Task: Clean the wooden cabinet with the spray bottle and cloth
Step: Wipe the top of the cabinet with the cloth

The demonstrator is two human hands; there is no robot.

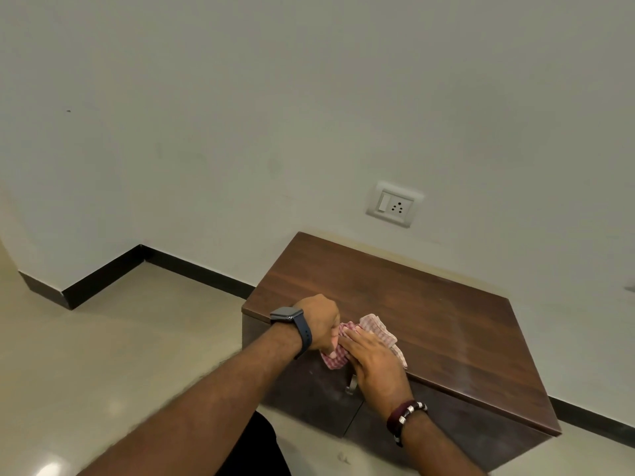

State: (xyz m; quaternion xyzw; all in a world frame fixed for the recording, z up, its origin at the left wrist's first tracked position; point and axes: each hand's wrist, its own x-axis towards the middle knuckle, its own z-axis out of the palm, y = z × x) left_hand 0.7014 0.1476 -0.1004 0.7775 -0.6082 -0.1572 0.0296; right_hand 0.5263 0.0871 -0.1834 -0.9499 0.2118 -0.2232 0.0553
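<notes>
A low wooden cabinet [412, 304] with a dark brown top stands against the wall. A pink-and-white checked cloth [376, 329] lies bunched at the front left edge of its top. My left hand [319, 321], with a dark watch on the wrist, grips the cloth's left end. My right hand [374, 362], a beaded bracelet on its wrist, lies flat on the cloth with fingers stretched out. No spray bottle is in view.
A white switch-and-socket plate [394, 204] sits on the wall just above the cabinet's back edge. A metal door handle [351, 384] shows on the cabinet front below my hands. Beige tiled floor [120, 338] with a black skirting lies to the left.
</notes>
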